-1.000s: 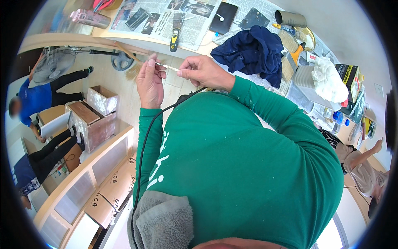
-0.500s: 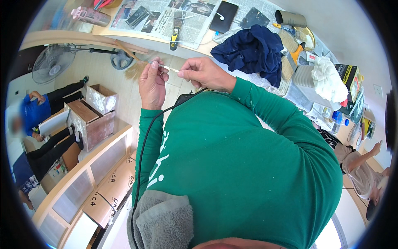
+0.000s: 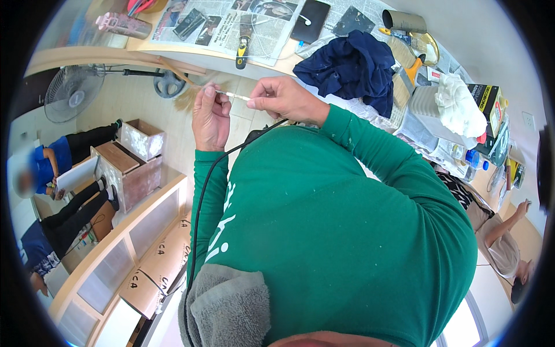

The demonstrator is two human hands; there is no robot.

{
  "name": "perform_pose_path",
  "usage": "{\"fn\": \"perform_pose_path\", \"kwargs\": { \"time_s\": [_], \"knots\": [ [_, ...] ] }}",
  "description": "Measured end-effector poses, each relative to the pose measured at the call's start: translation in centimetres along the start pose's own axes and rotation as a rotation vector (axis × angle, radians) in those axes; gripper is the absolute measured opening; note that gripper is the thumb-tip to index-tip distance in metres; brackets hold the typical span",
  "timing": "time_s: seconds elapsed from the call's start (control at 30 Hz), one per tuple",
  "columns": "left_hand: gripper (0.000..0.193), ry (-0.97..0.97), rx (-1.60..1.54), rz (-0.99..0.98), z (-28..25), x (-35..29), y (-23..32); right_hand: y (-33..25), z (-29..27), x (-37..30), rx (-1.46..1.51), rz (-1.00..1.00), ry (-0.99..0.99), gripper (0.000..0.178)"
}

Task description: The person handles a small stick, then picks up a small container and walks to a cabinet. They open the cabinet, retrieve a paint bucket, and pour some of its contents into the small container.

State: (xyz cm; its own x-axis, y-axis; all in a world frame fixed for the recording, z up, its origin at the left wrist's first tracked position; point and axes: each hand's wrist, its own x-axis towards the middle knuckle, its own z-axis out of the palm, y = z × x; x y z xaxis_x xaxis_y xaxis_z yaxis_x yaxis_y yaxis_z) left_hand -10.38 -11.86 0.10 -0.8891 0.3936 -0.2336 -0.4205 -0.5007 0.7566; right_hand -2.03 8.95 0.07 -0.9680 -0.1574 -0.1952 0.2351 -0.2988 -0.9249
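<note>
Between my hands, in front of my chest, is a thin pale stick (image 3: 236, 96) with a slim grey end. It is too small to tell its kind. My right hand (image 3: 287, 102) pinches its pale end between thumb and fingers. My left hand (image 3: 210, 120) is closed at the slim end, thumb against fingertips; the contact is partly hidden. A black cable (image 3: 203, 199) runs past my left forearm, and a grey towel (image 3: 230, 306) hangs by my left shoulder.
Ahead, a newspaper-covered table holds a putty knife (image 3: 241, 52), a black phone (image 3: 310, 23), a navy cloth (image 3: 350, 72) and brushes. White crumpled cloth (image 3: 459, 107) tops stacked containers at right. A fan (image 3: 75, 92), wooden drawers (image 3: 124, 159) and several people are around.
My left hand has shifted slightly left, and more of the stick's slim grey end shows. My right hand stays nearly in place. At left, a person in blue has moved their arms.
</note>
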Motion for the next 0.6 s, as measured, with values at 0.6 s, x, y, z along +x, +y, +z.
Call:
{"fn": "perform_pose_path", "kwargs": {
  "time_s": [0.6],
  "knots": [
    [0.015,0.179,0.228,0.17,-1.1,1.7,0.7,0.3,-1.2,0.7,-0.15,-0.005,0.013,0.023]
  ]
}}
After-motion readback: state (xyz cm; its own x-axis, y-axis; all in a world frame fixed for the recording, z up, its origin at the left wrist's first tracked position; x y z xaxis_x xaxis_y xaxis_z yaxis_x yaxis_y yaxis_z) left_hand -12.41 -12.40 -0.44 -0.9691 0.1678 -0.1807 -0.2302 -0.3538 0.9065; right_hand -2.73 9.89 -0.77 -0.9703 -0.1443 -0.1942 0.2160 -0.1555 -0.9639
